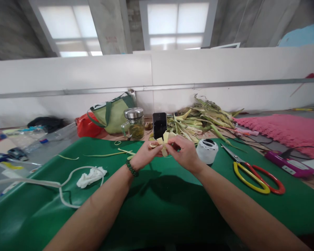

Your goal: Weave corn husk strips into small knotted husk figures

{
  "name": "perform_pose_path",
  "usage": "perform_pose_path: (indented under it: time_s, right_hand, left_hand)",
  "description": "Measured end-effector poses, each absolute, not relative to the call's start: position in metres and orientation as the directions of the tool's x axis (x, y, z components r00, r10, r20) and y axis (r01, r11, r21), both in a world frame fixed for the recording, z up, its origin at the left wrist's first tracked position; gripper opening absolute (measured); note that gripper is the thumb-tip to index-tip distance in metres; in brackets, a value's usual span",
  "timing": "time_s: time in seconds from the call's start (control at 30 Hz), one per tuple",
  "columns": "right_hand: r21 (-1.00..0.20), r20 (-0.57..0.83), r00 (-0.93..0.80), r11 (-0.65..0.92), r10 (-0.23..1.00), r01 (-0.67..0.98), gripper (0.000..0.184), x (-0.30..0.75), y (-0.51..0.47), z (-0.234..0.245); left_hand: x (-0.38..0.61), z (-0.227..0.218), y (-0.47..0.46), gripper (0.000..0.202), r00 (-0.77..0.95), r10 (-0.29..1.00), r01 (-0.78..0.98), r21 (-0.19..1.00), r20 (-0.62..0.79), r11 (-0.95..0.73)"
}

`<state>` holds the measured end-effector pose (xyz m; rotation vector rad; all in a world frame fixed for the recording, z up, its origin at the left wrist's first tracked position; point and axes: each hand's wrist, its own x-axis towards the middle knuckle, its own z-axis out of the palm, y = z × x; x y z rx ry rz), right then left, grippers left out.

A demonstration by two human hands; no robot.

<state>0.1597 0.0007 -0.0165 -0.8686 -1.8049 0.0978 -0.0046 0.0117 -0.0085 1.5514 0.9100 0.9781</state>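
Observation:
Both hands meet above the green cloth (157,209) around a small bundle of pale yellow husk strips (164,141). My left hand (143,155), with a dark bead bracelet at the wrist, pinches the bundle from the left. On the right side my right hand (184,151) pinches the same strips, fingers curled. The strip ends stick up between the fingertips.
Behind the hands stand a black phone (159,124), a lidded glass jar (134,122), a white roll (207,150) and a pile of corn husks (202,120). Scissors (253,172) with yellow and red handles lie right. A white cord and crumpled tissue (90,176) lie left.

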Motion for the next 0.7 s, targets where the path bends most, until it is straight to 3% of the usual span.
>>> perform_pose_path:
  time_s: [0.23, 0.4, 0.7]
  right_hand:
    - [-0.545, 0.746, -0.137, 0.716, 0.652, 0.437, 0.014, 0.1587, 0.0040, -0.0219]
    - [-0.444, 0.774, -0.232, 0.766, 0.589, 0.464, 0.006, 0.1578, 0.0032, -0.0217]
    - [-0.349, 0.819, -0.285, 0.826, 0.498, 0.442, 0.014, 0.1603, 0.0044, -0.0219]
  left_hand:
    - [-0.0035, -0.0061, 0.0095, 0.037, 0.383, 0.915, 0.062, 0.985, 0.128, -0.164]
    - [-0.0035, -0.0062, 0.0095, 0.036, 0.376, 0.918, 0.084, 0.983, 0.122, -0.165]
    - [-0.0036, -0.0034, 0.0069, 0.030, 0.386, 0.918, 0.065, 0.990, 0.089, -0.124]
